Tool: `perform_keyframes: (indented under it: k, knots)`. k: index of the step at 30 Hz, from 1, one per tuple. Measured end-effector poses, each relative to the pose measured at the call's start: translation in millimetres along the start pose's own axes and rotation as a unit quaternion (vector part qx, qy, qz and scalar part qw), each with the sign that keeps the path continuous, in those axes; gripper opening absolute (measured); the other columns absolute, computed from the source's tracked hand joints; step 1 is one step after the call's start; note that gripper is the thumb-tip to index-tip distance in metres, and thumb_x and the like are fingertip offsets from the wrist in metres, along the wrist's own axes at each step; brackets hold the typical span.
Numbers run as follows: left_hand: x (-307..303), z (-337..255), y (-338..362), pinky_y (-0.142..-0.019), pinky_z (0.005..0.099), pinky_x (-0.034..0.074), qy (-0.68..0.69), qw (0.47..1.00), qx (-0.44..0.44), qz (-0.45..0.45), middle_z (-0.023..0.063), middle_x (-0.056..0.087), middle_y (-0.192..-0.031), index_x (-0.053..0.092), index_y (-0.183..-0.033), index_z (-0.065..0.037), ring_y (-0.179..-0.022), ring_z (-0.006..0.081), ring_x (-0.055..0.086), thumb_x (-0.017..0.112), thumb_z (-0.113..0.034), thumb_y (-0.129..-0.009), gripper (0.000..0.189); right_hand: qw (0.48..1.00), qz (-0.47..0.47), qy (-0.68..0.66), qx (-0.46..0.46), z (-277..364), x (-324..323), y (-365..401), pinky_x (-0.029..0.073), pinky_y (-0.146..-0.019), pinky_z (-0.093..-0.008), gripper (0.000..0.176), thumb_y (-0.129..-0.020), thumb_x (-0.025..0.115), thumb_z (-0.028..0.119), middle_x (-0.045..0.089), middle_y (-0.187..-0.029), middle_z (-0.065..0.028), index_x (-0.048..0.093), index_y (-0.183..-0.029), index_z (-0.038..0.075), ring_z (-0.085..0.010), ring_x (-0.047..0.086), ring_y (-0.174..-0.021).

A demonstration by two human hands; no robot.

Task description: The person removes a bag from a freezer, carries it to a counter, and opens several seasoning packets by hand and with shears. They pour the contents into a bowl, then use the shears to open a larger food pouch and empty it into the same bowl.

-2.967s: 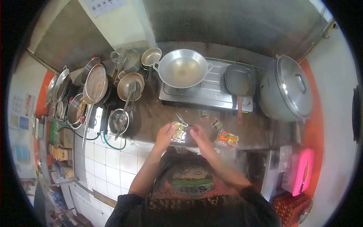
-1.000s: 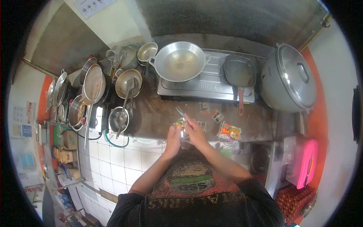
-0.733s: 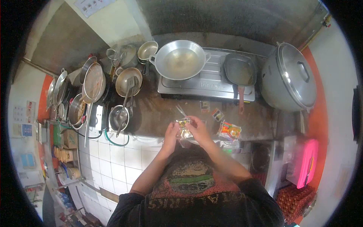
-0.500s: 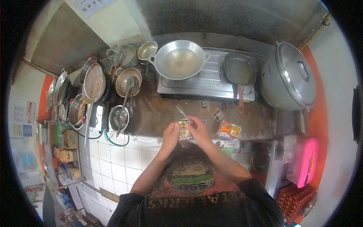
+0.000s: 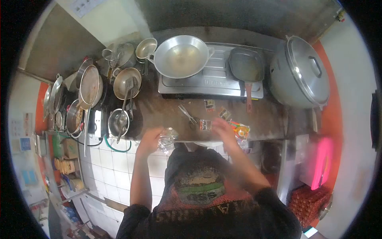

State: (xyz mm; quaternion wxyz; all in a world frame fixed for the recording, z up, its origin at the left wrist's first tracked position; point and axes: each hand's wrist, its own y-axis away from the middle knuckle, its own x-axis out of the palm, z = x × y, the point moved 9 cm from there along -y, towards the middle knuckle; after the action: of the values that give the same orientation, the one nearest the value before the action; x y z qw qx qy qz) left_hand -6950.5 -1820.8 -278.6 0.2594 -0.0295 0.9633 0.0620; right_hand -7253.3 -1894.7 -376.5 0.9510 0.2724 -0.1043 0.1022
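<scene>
My left hand (image 5: pixel 150 140) is closed on a crumpled, shiny clear wrapper (image 5: pixel 168 137) at the counter's front edge. My right hand (image 5: pixel 223 129), blurred by motion, is over the counter with its fingers stretched out and nothing visible in them. Just left of it lies a small seasoning sachet (image 5: pixel 205 125). An orange instant noodle packet (image 5: pixel 241 130) sits to its right, partly behind the wrist. Two more small sachets, one near the stove (image 5: pixel 209 105) and one beside it (image 5: pixel 225 114), lie farther back. Scissors (image 5: pixel 188 114) rest partly open between my hands.
On the steel stove (image 5: pixel 215 81) stand a wide pan of liquid (image 5: pixel 182 57) and a square grill pan (image 5: pixel 246 67). A large lidded pot (image 5: pixel 298 75) is at the right. Bowls, a strainer (image 5: pixel 90 85) and a spatula (image 5: pixel 129 85) crowd the left.
My hands have parted: the left moved left with the wrapper, the right moved right towards the noodle packet. The scissors and a sachet on the counter now show fully.
</scene>
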Motion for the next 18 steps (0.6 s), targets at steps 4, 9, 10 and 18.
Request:
perform_keyframes:
  k: [4,9,10,18]
  knots:
    - [18.4,-48.1,15.1,-0.06,0.0409,0.042,0.145,0.976,0.017,0.159,0.0186,0.055,-0.069,0.055,-0.077,0.0,-0.063,0.0355,0.052,0.056,-0.022,-0.09,0.025,0.999,0.013,0.029,0.02,-9.6,-10.0,-13.9,0.048,-0.086,-0.0318,0.038,-0.086,0.061,0.01,0.061,-0.114,-0.0087,0.053,-0.124,0.003,-0.0187,0.06,-0.099]
    - [3.5,-31.8,1.4,-0.059,0.0416,0.043,-0.165,0.983,0.065,0.043,0.0175,0.055,-0.068,0.055,-0.075,0.0,-0.062,0.0371,0.052,0.057,-0.022,-0.09,0.027,0.999,0.025,0.043,0.008,-21.1,1.8,-19.0,0.048,-0.082,-0.0297,0.032,-0.088,0.062,0.013,0.064,-0.112,-0.008,0.058,-0.118,0.005,-0.0165,0.061,-0.097]
    - [4.8,-42.0,3.1,-0.057,0.0413,0.042,-0.13,0.987,0.076,0.048,0.0173,0.053,-0.066,0.055,-0.075,0.0,-0.059,0.0368,0.052,0.057,-0.021,-0.091,0.026,0.998,0.025,0.043,0.027,-14.6,12.3,-15.7,0.047,-0.087,-0.0308,0.032,-0.089,0.062,0.014,0.065,-0.113,-0.0076,0.058,-0.119,0.005,-0.0168,0.06,-0.101]
    - [17.3,-88.0,26.3,-0.064,0.0434,0.045,-0.073,0.989,0.081,0.099,0.0189,0.055,-0.069,0.056,-0.08,-0.001,-0.07,0.0387,0.058,0.053,-0.023,-0.092,0.025,0.871,0.377,0.234,-0.212,81.6,169.5,61.0,0.045,-0.092,-0.032,0.034,-0.084,0.069,0.018,0.065,-0.107,-0.0047,0.064,-0.116,0.007,-0.0164,0.059,-0.104]
